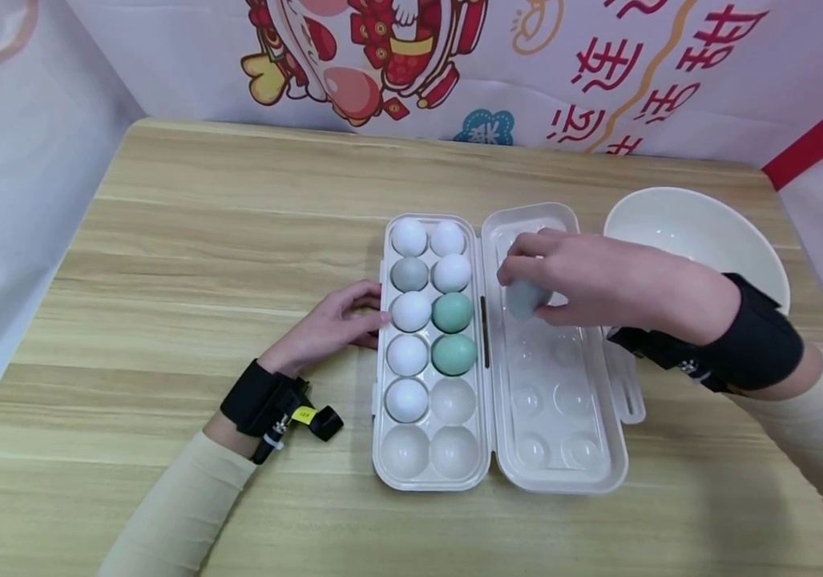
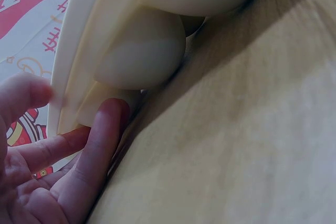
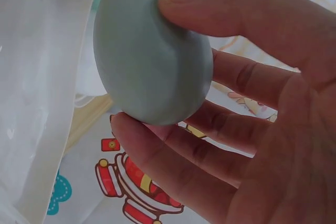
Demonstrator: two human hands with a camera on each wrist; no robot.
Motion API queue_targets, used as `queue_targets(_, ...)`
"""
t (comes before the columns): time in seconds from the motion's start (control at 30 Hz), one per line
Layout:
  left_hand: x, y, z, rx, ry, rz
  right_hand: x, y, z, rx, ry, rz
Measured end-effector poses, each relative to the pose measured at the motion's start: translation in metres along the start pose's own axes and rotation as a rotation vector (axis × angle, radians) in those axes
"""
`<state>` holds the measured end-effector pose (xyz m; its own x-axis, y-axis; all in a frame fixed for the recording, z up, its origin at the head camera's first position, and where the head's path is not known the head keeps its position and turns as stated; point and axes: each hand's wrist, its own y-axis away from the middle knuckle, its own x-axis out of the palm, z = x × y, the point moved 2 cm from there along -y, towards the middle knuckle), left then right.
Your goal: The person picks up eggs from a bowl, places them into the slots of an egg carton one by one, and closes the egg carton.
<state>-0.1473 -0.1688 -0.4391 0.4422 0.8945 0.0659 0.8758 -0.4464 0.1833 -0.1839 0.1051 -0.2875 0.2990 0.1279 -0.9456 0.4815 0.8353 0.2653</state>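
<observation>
A white plastic egg carton (image 1: pixel 381 449) lies open on the wooden table, its lid (image 1: pixel 599 473) folded out to the right. Several white eggs (image 1: pixel 408 237), one grey egg (image 1: pixel 409 275) and two green eggs (image 1: pixel 452 312) fill its upper cups; three lower cups are empty. My right hand (image 1: pixel 526 282) hovers over the lid and pinches a grey-blue egg (image 3: pixel 149 56) between thumb and fingers. My left hand (image 1: pixel 368 308) rests on the table with straight fingers (image 2: pixel 102 135) touching the carton's left wall (image 2: pixel 79 77).
A white bowl (image 1: pixel 699 232) stands at the back right, just beyond my right wrist. A printed backdrop (image 1: pixel 397 56) closes off the table's far edge, and white walls flank both sides. Bare wooden table (image 1: pixel 202 240) stretches to the left.
</observation>
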Motion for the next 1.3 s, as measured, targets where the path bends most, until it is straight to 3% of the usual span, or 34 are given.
queue_targets(0.27,0.0,-0.001,0.0,-0.014,-0.007,-0.011,0.003,-0.003,0.008,-0.04,-0.01,-0.021)
queue_targets(0.53,0.0,-0.001,0.0,-0.012,-0.008,-0.011,0.011,-0.005,0.022,-0.145,-0.02,-0.072)
queue_targets(0.83,0.0,0.0,-0.001,-0.002,-0.017,-0.009,0.018,-0.007,0.039,-0.184,0.041,-0.052)
queue_targets(1.3,0.0,0.0,-0.001,-0.01,-0.013,-0.009,0.038,-0.015,0.063,-0.368,0.157,-0.112)
